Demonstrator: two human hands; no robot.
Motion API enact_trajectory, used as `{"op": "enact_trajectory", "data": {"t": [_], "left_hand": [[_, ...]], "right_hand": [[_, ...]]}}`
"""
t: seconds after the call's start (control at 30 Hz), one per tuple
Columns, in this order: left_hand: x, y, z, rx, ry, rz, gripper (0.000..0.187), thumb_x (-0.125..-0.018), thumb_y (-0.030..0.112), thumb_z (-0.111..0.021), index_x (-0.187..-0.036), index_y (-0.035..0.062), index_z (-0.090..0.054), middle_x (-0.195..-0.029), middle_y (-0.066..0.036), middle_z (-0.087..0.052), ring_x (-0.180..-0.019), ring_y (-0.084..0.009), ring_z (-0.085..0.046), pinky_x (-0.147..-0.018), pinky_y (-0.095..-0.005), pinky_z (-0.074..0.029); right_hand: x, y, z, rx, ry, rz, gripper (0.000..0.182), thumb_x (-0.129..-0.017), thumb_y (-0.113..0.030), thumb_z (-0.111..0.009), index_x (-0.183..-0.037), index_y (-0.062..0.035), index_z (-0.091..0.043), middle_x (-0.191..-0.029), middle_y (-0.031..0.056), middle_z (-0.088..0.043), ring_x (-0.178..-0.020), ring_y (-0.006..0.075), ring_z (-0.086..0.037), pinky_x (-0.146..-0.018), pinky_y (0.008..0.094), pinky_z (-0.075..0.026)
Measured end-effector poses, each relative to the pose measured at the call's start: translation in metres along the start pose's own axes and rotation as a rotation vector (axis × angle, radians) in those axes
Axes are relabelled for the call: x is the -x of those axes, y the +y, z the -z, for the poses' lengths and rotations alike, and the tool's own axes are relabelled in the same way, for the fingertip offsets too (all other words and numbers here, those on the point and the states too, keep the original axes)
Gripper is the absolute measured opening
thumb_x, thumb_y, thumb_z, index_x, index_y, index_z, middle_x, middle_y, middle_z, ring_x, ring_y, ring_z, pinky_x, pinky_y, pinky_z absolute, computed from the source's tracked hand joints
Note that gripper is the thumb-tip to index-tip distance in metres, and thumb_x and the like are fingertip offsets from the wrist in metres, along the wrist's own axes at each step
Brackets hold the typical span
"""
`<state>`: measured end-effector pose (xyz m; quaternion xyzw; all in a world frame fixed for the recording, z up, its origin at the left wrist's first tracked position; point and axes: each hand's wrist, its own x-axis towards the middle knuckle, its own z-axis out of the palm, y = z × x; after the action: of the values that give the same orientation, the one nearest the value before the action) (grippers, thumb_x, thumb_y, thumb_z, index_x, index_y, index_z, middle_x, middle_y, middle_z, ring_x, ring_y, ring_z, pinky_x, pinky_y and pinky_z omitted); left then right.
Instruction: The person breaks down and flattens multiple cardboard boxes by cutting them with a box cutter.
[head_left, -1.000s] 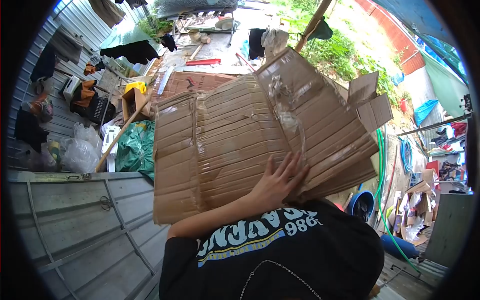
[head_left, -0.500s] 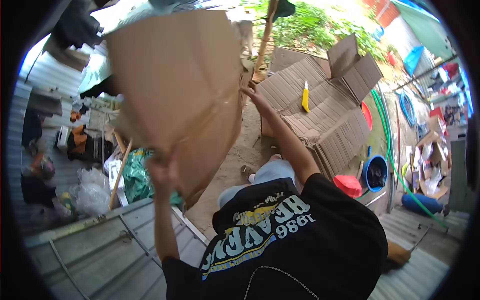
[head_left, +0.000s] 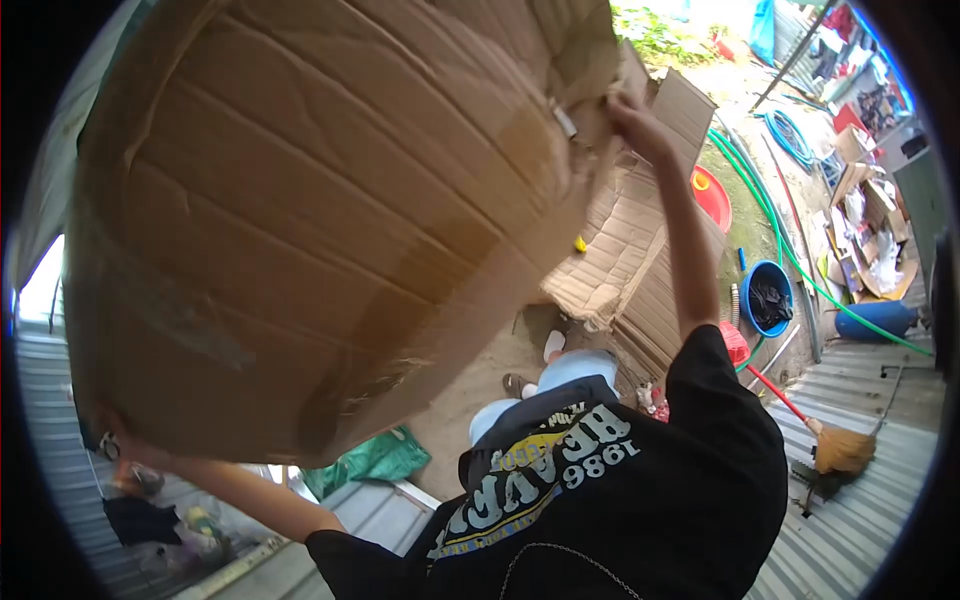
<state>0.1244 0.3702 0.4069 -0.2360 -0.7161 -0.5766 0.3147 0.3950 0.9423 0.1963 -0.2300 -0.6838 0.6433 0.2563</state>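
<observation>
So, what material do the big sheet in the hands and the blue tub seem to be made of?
The big sheet looks like corrugated cardboard: matt brown, with parallel creases and glossy tape strips. The blue tub seems to be plastic, smooth and evenly coloured, though it is small in view.

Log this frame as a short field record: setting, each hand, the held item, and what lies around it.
setting: outdoor yard, metal sheeting underfoot
left hand: mostly hidden behind the large cardboard sheet, at its lower edge
right hand: raised, gripping the sheet's upper edge
ground: flattened cardboard pile
nearby: blue bucket, green hose, broom
</observation>
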Motion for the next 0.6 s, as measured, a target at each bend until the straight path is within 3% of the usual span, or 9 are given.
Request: {"op": "enact_trajectory", "data": {"t": [0.1,0.13,0.2,0.23,0.27,0.33,0.4,0.53,0.6], "left_hand": [[-0.006,-0.069,-0.105,-0.533,-0.408,-0.248,0.030,-0.090,0.023,-0.039,-0.104,0.0003,-0.052,-0.088,-0.010,-0.061,-0.073,-0.0222,-0.060,-0.064,-0.0312,-0.048],[-0.005,-0.114,-0.145,-0.662,-0.548,-0.121,0.029,-0.087,0.024,-0.042,-0.108,0.0061,-0.051,-0.095,-0.006,-0.059,-0.081,-0.0181,-0.058,-0.070,-0.0279,-0.047],[0.028,-0.241,-0.239,0.755,-0.703,0.724,0.032,-0.084,0.024,-0.048,-0.111,0.0064,-0.050,-0.112,-0.003,-0.051,-0.102,-0.0154,-0.048,-0.087,-0.0266,-0.038],[0.061,-0.270,-0.284,1.149,-1.054,0.836,0.035,-0.083,0.021,-0.048,-0.113,0.0036,-0.048,-0.112,-0.004,-0.051,-0.102,-0.0162,-0.048,-0.088,-0.0292,-0.038],[0.106,-0.253,-0.317,0.679,-0.814,0.995,0.035,-0.083,0.020,-0.048,-0.114,0.0026,-0.048,-0.114,-0.006,-0.050,-0.103,-0.0160,-0.048,-0.089,-0.0307,-0.039],[0.182,-0.273,-0.372,0.746,-1.210,1.054,0.032,-0.083,0.019,-0.051,-0.111,0.0028,-0.051,-0.109,-0.005,-0.054,-0.100,-0.0164,-0.051,-0.088,-0.0316,-0.040],[0.273,-0.308,-0.411,0.409,-1.080,1.331,0.028,-0.080,0.012,-0.055,-0.106,0.0024,-0.053,-0.103,-0.004,-0.055,-0.093,-0.0155,-0.052,-0.084,-0.0284,-0.041],[0.332,-0.310,-0.424,0.247,-0.912,1.006,0.055,-0.073,0.020,-0.066,-0.117,0.0014,-0.039,-0.106,-0.007,-0.052,-0.093,-0.0200,-0.052,-0.081,-0.0301,-0.041],[0.300,-0.259,-0.407,0.184,-1.158,1.063,0.065,-0.073,0.035,-0.064,-0.122,0.0037,-0.034,-0.104,-0.010,-0.053,-0.085,-0.0209,-0.054,-0.075,-0.0334,-0.044]], "right_hand": [[0.036,-0.033,0.046,0.170,0.180,0.004,0.041,-0.083,-0.035,-0.053,-0.106,-0.0007,-0.053,-0.091,-0.0017,-0.054,-0.081,0.0061,-0.048,-0.069,0.0199,-0.040],[0.045,-0.036,0.057,0.215,0.196,-0.028,0.040,-0.083,-0.034,-0.054,-0.105,-0.0007,-0.054,-0.091,-0.0011,-0.056,-0.080,0.0067,-0.050,-0.069,0.0210,-0.041],[0.059,-0.006,0.076,0.321,0.150,-0.109,0.042,-0.083,-0.029,-0.055,-0.113,0.0000,-0.051,-0.102,0.0054,-0.057,-0.093,0.0109,-0.052,-0.081,0.0257,-0.042],[0.066,0.021,0.084,0.339,0.146,-0.222,0.037,-0.082,-0.028,-0.055,-0.108,-0.0013,-0.054,-0.097,0.0041,-0.058,-0.089,0.0102,-0.052,-0.078,0.0254,-0.042],[0.075,0.065,0.096,0.448,0.146,-0.197,0.032,-0.081,-0.027,-0.056,-0.101,-0.0020,-0.056,-0.092,0.0027,-0.059,-0.084,0.0093,-0.052,-0.074,0.0261,-0.043],[0.094,0.123,0.095,0.639,0.219,-0.193,0.028,-0.079,-0.024,-0.057,-0.095,-0.0010,-0.055,-0.081,0.0065,-0.058,-0.077,0.0099,-0.052,-0.067,0.0289,-0.042],[0.121,0.222,0.102,0.771,0.294,-0.374,0.027,-0.077,-0.024,-0.058,-0.097,-0.0061,-0.057,-0.088,0.0132,-0.061,-0.078,0.0267,-0.058,-0.070,0.0357,-0.044],[0.158,0.308,0.097,1.031,0.417,-0.667,0.032,-0.076,-0.026,-0.058,-0.101,-0.0077,-0.058,-0.091,0.0150,-0.061,-0.086,0.0312,-0.058,-0.076,0.0369,-0.046],[0.152,0.326,0.114,0.950,0.266,-0.692,0.034,-0.076,-0.027,-0.058,-0.102,-0.0065,-0.058,-0.091,0.0153,-0.061,-0.086,0.0310,-0.058,-0.074,0.0366,-0.046]]}}
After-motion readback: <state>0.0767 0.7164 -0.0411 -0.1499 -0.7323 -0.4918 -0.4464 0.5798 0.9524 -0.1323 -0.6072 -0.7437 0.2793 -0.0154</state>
